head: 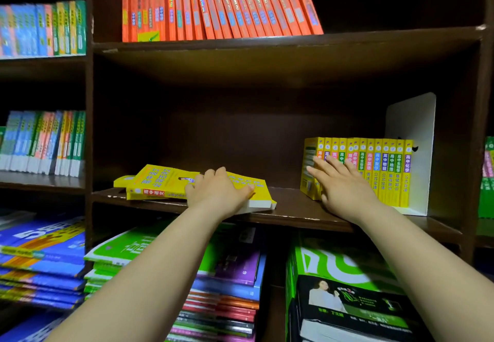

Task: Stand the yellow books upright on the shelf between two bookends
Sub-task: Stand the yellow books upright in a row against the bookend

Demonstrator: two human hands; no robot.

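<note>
Several yellow books [385, 170] stand upright in a row on the dark shelf [294, 208], leaning against a white bookend [417, 127] at their right. My right hand [344, 183] lies flat with spread fingers against the left end of that row, holding nothing. A small pile of yellow books [157, 181] lies flat on the shelf's left part. My left hand [216, 191] rests on the pile's top book [256, 189], fingers curled over its far edge and thumb at its near side. Only one bookend is visible.
Orange books [213, 4] fill the shelf above. Stacks of green [344, 274], purple and blue books [42, 258] lie below. The left bay holds upright blue and green books [42, 143]. Bare shelf board shows between the pile and the row.
</note>
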